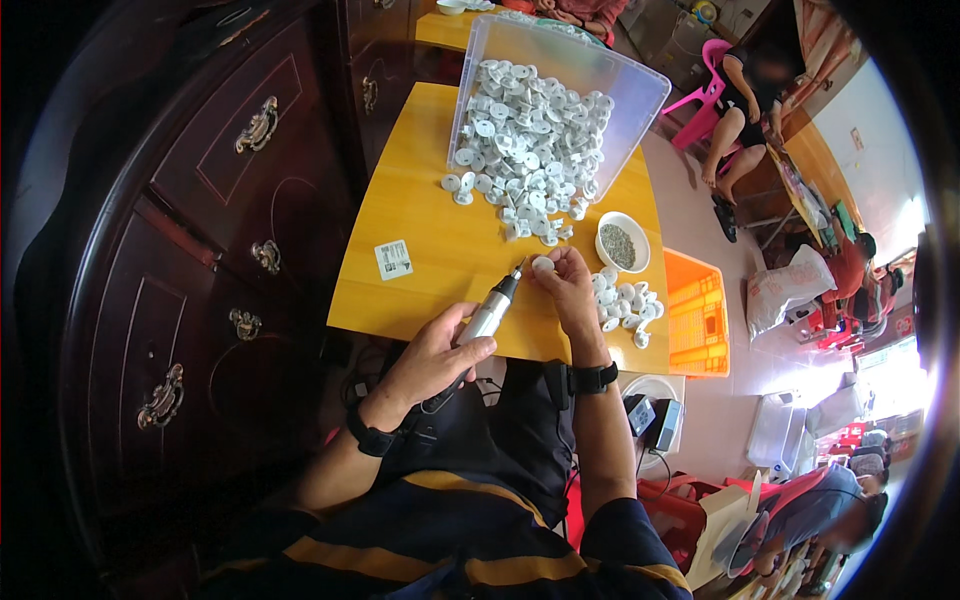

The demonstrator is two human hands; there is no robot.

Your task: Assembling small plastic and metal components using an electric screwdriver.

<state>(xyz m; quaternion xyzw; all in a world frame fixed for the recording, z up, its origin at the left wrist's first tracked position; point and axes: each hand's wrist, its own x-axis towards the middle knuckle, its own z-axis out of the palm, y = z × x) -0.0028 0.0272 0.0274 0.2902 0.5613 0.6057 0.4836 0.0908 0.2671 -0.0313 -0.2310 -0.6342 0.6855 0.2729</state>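
Left hand (pixel 432 362) gripped electric screwdriver (pixel 487 313); right hand (pixel 566 283) pinched white plastic part (pixel 542 264); bit risked slipping off, jabbing fingers.

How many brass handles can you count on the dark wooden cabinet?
5: one on the top door, then four down the drawer fronts; others may be hidden in shadow.

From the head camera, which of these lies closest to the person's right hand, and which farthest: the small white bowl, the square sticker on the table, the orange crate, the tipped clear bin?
1. Small white bowl, just beyond the right hand, slightly to its right.
2. Orange crate, off the table's right edge.
3. Square sticker, on the table to the left.
4. Tipped clear bin, at the table's far end, spilling white parts.
The crate and the sticker are fairly close to call.
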